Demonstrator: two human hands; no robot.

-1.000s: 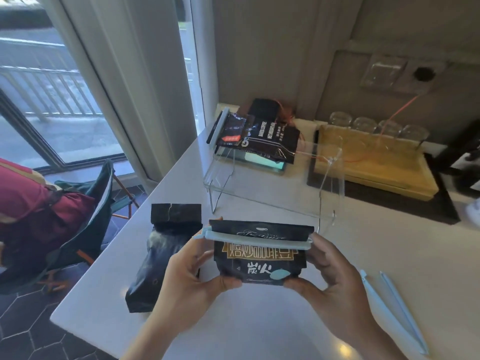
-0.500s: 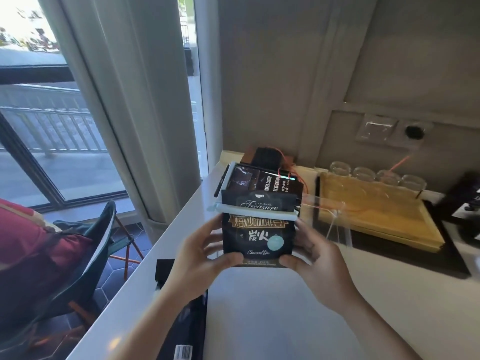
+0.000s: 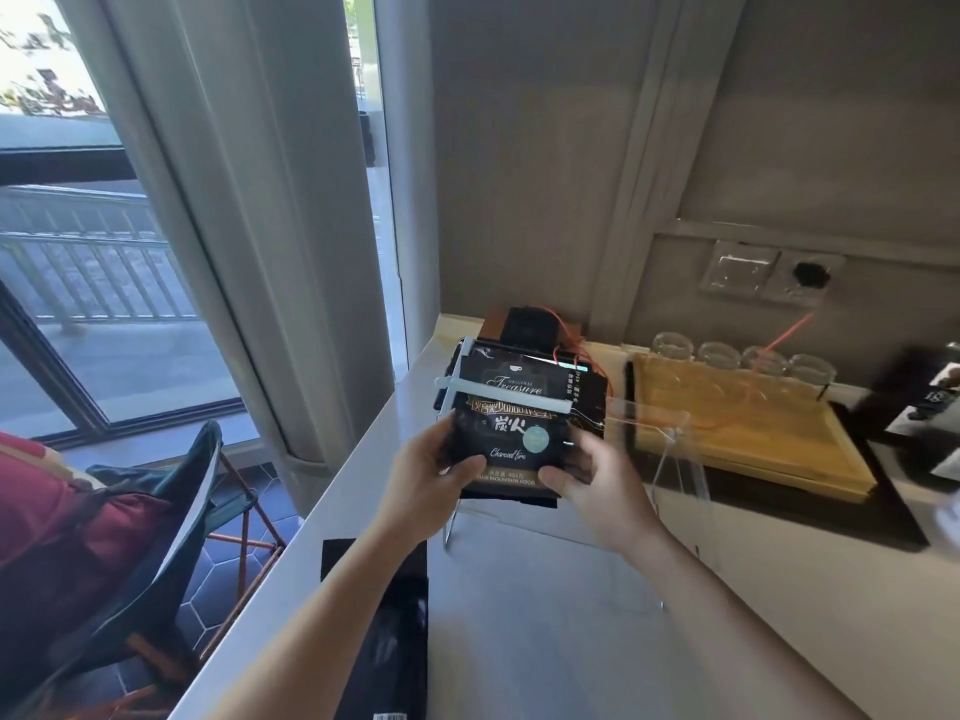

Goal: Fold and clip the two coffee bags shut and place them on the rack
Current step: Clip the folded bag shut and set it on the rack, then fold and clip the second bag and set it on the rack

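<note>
Left hand [image 3: 426, 472] fingers [image 3: 462, 466] and right hand [image 3: 597, 483] fingers [image 3: 551, 479] pinch the lower corners of a black printed foil coffee bag [image 3: 511, 433], thumbs on the front face, the rest hidden behind it. Bag upright, held off the table, top folded over and pinned by a long pale-blue plastic sealing clip [image 3: 506, 397] running across it.

Just behind, at 12 o'clock from the hands: clear acrylic rack [image 3: 675, 454] with another dark clipped bag [image 3: 582, 387] lying on its top; the held bag overlaps it in view, contact cannot be told.

At 6 o'clock, near edge of the white table [image 3: 571, 641]: second black coffee bag [image 3: 387, 631], lying flat, no clip visible on it.

At 2 o'clock: yellow wooden tray [image 3: 737, 433] with clear glasses [image 3: 743, 358] behind.

Step judged: placing the first clipped bag on the rack. Next move calls for lowering it onto the rack top, beside or onto the bag there, then letting go both sides evenly so it doesn't slide off the slick acrylic.
</note>
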